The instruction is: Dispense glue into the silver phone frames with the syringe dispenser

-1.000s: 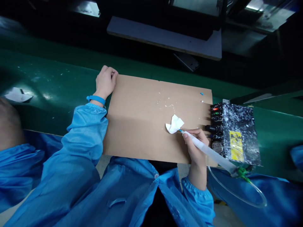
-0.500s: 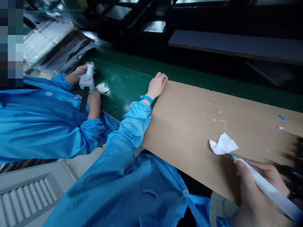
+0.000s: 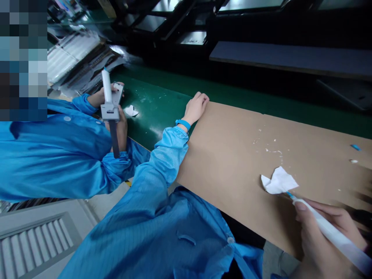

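My left hand (image 3: 197,107) is at the back left corner of a brown board (image 3: 226,155), fingers curled together against its edge. Lower right, my right hand (image 3: 325,232) is wrapped around a white sealant tube (image 3: 328,226) with a thin blue nozzle (image 3: 290,195). The nozzle points at the near edge of a crumpled white paper scrap (image 3: 280,181) on the board and appears to touch it. Part of the tube's rear end runs out of view.
Left of me a co-worker in blue holds a grey caulking gun (image 3: 110,111) and a phone-like part (image 3: 117,93) over the green bench top (image 3: 148,100). Another white scrap (image 3: 131,111) lies there. White crumbs and a small blue piece (image 3: 355,147) lie on the board. A dark shelf (image 3: 285,58) spans the back.
The view has shifted slightly. The co-worker's caulking gun has tilted, bringing its blue tip and the phone-like part into sight. My hands keep much the same positions on the board and the tube.
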{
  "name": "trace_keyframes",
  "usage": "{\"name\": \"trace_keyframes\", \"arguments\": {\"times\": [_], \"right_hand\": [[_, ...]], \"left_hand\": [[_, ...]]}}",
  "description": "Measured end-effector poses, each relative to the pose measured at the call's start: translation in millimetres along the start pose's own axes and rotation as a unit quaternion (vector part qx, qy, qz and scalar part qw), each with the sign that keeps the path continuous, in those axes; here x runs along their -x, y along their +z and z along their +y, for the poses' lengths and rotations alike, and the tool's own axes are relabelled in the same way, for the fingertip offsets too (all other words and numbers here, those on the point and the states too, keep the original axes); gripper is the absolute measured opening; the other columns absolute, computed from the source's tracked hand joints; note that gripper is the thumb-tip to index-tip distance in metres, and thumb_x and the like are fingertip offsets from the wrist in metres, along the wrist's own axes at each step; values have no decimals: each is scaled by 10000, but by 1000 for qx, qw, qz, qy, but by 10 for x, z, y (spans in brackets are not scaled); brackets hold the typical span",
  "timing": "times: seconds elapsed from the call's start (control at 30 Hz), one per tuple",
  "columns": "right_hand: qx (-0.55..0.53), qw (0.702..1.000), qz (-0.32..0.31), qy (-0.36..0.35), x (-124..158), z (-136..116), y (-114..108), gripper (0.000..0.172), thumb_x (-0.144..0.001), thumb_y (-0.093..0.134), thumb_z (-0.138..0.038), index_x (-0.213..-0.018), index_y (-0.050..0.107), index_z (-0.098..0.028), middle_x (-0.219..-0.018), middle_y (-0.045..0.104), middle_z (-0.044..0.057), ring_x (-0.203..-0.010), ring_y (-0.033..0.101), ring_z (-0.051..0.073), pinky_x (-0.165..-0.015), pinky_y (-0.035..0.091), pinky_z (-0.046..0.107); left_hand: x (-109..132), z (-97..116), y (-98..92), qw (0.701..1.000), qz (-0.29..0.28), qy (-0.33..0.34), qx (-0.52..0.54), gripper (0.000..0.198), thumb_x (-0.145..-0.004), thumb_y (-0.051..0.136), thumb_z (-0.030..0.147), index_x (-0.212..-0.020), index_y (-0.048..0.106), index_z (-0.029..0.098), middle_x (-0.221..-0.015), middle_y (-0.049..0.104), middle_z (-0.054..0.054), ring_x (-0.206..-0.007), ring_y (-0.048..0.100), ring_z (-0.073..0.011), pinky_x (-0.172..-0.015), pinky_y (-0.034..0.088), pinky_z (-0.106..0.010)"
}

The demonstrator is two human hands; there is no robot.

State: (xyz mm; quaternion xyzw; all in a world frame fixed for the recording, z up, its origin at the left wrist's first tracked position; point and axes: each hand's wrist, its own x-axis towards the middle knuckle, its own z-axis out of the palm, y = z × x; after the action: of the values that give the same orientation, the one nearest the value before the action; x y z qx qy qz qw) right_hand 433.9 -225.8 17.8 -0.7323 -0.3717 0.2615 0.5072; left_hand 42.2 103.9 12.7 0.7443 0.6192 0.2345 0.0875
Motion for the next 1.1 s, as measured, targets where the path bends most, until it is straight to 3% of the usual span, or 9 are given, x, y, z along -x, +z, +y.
{"name": "trace_keyframes", "arguments": {"times": [0.43,0.7,0.83,0.9,0.97,1.03,1.1], "right_hand": [[5,1000,-1,-11,-14,-106,30,431,-673,1037,-534,-943,825,-272,-825,764,75,-696,660,301,-633,446,406],[21,1000,0,-7,-54,-57,40,588,-593,1045,-812,-876,810,-354,-851,781,147,-690,693,387,-609,457,531],[27,999,-2,-36,-45,-89,58,596,-648,1002,-889,-868,796,-375,-893,791,190,-701,703,385,-621,462,577],[31,998,-1,-46,-42,-72,52,575,-686,989,-887,-872,801,-377,-882,787,198,-704,714,378,-612,472,575],[27,999,-10,-42,-42,-36,41,550,-713,990,-864,-886,811,-374,-874,786,200,-694,719,367,-595,485,562],[14,999,-24,-39,-43,2,34,529,-737,993,-837,-905,822,-365,-899,798,204,-689,726,356,-585,505,547],[6,998,-34,-44,-41,32,36,510,-768,991,-806,-927,829,-349,-939,813,203,-714,746,351,-595,543,527]], "left_hand": [[14,37,-19,1000,9,7,-4,252,-1185,474,224,-1191,724,193,-1290,708,-125,-1124,727,-247,-952,545,-353],[37,94,-51,1000,13,11,-15,283,-1156,451,205,-1268,710,211,-1315,709,-128,-1146,728,-248,-972,569,-362],[72,189,-188,997,48,6,-67,305,-1137,501,252,-1374,685,191,-1405,687,-175,-1299,687,-311,-1093,547,-431],[124,194,-306,989,82,-36,-114,388,-1106,570,318,-1466,654,202,-1523,650,-201,-1426,618,-378,-1184,506,-514],[199,136,-438,975,107,-114,-157,597,-1047,669,417,-1600,567,218,-1692,545,-224,-1562,504,-447,-1250,452,-609],[280,20,-567,954,97,-218,-183,850,-985,741,534,-1707,441,200,-1807,406,-268,-1657,387,-509,-1282,395,-702],[350,-120,-685,934,57,-305,-179,941,-988,712,610,-1731,383,134,-1777,418,-342,-1645,410,-548,-1267,391,-746]]}}
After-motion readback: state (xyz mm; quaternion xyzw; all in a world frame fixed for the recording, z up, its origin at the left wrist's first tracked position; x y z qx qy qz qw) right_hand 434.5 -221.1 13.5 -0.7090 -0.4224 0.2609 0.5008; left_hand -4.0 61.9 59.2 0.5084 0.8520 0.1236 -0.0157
